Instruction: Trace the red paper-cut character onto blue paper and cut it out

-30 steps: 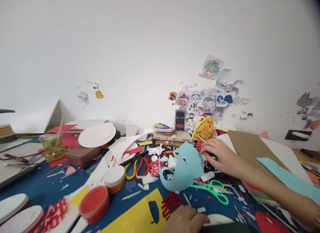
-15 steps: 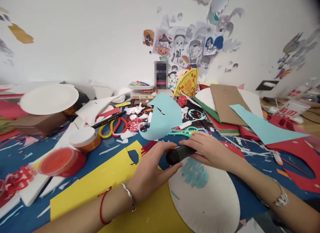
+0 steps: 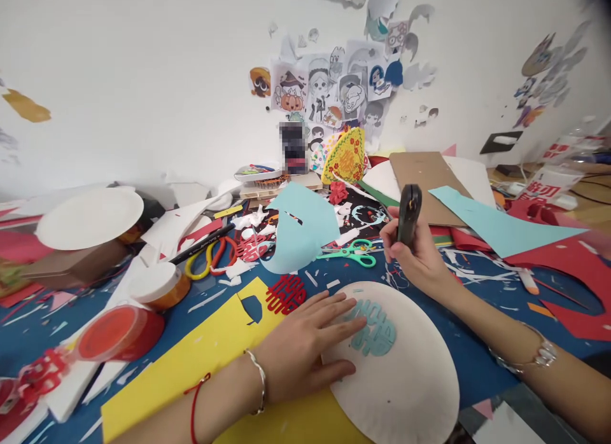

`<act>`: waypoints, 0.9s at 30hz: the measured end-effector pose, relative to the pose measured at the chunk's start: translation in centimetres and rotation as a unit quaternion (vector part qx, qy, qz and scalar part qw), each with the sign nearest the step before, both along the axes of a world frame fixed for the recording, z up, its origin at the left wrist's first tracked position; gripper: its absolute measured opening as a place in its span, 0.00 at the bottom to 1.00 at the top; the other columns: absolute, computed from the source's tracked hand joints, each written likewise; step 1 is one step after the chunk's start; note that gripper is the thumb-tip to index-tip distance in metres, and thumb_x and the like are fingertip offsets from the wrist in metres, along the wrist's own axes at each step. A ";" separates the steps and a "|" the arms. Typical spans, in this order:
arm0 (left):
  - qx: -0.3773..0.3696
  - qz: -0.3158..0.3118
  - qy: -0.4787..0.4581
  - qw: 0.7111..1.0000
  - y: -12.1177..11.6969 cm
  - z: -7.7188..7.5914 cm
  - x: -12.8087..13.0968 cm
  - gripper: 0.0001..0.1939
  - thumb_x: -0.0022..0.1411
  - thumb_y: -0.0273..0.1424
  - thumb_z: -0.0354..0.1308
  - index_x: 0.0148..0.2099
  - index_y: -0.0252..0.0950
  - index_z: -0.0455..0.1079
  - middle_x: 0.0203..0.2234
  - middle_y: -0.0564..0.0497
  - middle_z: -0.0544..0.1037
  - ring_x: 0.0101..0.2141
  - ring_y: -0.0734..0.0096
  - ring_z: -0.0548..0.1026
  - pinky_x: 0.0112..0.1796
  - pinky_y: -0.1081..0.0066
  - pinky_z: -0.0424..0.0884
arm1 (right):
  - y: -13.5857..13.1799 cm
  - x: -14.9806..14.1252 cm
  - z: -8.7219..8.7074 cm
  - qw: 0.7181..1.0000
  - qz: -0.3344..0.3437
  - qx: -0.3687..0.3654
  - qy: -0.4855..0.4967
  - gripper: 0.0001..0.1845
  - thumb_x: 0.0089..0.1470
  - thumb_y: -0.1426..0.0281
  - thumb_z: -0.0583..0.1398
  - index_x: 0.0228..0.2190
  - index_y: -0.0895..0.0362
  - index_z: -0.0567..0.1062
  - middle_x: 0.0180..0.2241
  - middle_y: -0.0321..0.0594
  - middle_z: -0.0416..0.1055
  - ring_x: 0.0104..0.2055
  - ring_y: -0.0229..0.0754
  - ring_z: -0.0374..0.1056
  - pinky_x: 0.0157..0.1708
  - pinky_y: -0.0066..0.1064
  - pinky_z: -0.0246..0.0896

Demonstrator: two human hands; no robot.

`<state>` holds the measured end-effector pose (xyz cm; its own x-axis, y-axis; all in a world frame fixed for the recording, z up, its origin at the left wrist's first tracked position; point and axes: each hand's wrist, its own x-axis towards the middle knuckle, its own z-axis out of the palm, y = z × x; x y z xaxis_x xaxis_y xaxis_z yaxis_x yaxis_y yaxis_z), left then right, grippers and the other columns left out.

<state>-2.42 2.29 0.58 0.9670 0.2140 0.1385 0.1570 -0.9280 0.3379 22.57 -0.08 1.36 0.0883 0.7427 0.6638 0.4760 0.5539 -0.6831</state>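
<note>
My right hand point(image 3: 415, 256) is wrapped round a black stapler-like tool point(image 3: 409, 216), raised upright above the table; its exact kind is unclear. Flat, with fingers stretched out, my left hand point(image 3: 315, 342) rests over the left edge of a white paper plate point(image 3: 410, 387). Its fingertips reach a light-blue paper cut-out character point(image 3: 377, 333) on that plate and hide its left side. Beneath my left wrist lies yellow paper point(image 3: 191, 361) with a piece cut out of it. A red paper cut-out point(image 3: 285, 294) sits just beyond my left hand.
Green-handled scissors point(image 3: 356, 253) and light-blue paper point(image 3: 305, 231) lie behind the plate. Red-and-yellow scissors point(image 3: 210, 258), a black marker point(image 3: 203, 243) and two tubs point(image 3: 119, 336) are at left. Brown cardboard point(image 3: 422, 183) and red paper point(image 3: 573, 291) are at right, with scraps scattered about.
My left hand has let go of the black tool and come down flat on the plate. My right hand has lifted the tool up and to the right, turning it upright.
</note>
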 end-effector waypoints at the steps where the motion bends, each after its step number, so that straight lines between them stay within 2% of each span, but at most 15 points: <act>1: 0.001 -0.004 0.013 1.000 0.0 0.0 0.0 0.27 0.62 0.39 0.53 0.62 0.43 0.55 0.61 0.48 0.57 0.60 0.58 0.56 0.59 0.53 0.53 | 0.0 -0.2 0.1 0.999 0.025 -0.014 0.026 0.23 0.57 0.56 0.54 0.51 0.49 0.57 0.31 0.34 0.60 0.25 0.35 0.59 0.26 0.30 0.58; 4: 0.002 -0.016 0.041 0.999 0.1 0.1 0.2 0.25 0.63 0.38 0.51 0.62 0.43 0.56 0.61 0.48 0.57 0.60 0.59 0.56 0.59 0.53 0.53 | -0.1 -1.0 0.5 0.985 0.101 -0.066 0.122 0.22 0.57 0.55 0.53 0.51 0.46 0.57 0.27 0.31 0.59 0.20 0.32 0.54 0.18 0.25 0.53; 8: 0.000 -0.020 0.044 0.999 0.3 0.1 0.3 0.23 0.64 0.38 0.50 0.60 0.42 0.58 0.60 0.49 0.58 0.60 0.60 0.55 0.59 0.54 0.52 | -0.3 -1.6 1.2 0.932 0.172 -0.161 0.277 0.21 0.56 0.53 0.53 0.49 0.44 0.59 0.23 0.28 0.57 0.16 0.29 0.49 0.13 0.21 0.44; 12: 0.000 -0.027 0.034 0.999 0.4 -0.1 0.2 0.22 0.64 0.38 0.49 0.59 0.40 0.60 0.60 0.48 0.59 0.60 0.61 0.56 0.59 0.55 0.52 | -0.2 -1.4 1.6 0.894 0.190 -0.212 0.346 0.18 0.56 0.55 0.55 0.46 0.46 0.63 0.21 0.26 0.55 0.14 0.26 0.41 0.12 0.19 0.34; 17: 0.000 -0.030 0.030 0.999 0.5 -0.1 0.2 0.21 0.64 0.37 0.49 0.58 0.40 0.61 0.60 0.47 0.59 0.60 0.59 0.56 0.58 0.52 0.53 | -0.3 -1.2 1.8 0.892 0.169 -0.242 0.343 0.13 0.50 0.69 0.62 0.40 0.51 0.69 0.19 0.25 0.55 0.14 0.24 0.40 0.12 0.19 0.33; 20: 0.001 -0.033 0.027 0.999 0.6 -0.1 0.3 0.21 0.64 0.37 0.49 0.58 0.40 0.61 0.60 0.46 0.59 0.59 0.58 0.57 0.58 0.51 0.54 | -0.6 -1.2 1.7 0.895 0.164 -0.253 0.328 0.07 0.48 0.74 0.63 0.33 0.56 0.73 0.16 0.25 0.55 0.12 0.23 0.41 0.11 0.18 0.34; 23: 0.012 -0.039 0.020 0.999 0.6 -0.2 0.3 0.20 0.65 0.37 0.49 0.58 0.39 0.61 0.59 0.45 0.60 0.59 0.58 0.57 0.57 0.51 0.56 | -0.8 -1.2 1.7 0.889 0.186 -0.259 0.329 0.03 0.50 0.75 0.60 0.30 0.57 0.74 0.15 0.26 0.56 0.12 0.25 0.45 0.09 0.17 0.38; 25: 0.026 -0.044 0.002 0.999 0.6 -0.2 0.3 0.20 0.65 0.36 0.49 0.57 0.38 0.62 0.58 0.44 0.62 0.59 0.58 0.59 0.56 0.51 0.57 | -0.8 -1.2 1.8 0.888 0.215 -0.248 0.323 0.04 0.50 0.73 0.59 0.30 0.57 0.75 0.20 0.31 0.63 0.14 0.27 0.53 0.10 0.20 0.49; 27: 0.042 -0.054 -0.028 0.997 0.5 -0.2 0.3 0.18 0.65 0.35 0.49 0.55 0.38 0.64 0.57 0.42 0.64 0.57 0.58 0.61 0.56 0.53 0.58 | -0.9 -1.0 1.8 0.892 0.254 -0.233 0.294 0.08 0.52 0.69 0.58 0.31 0.57 0.77 0.26 0.36 0.67 0.20 0.32 0.62 0.19 0.27 0.63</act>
<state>-2.17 2.75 0.40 0.9738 0.0949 0.2066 0.0378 -0.9636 0.2646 21.60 -0.99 3.14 -0.1077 0.9689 0.2230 -0.2714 0.1871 -0.9441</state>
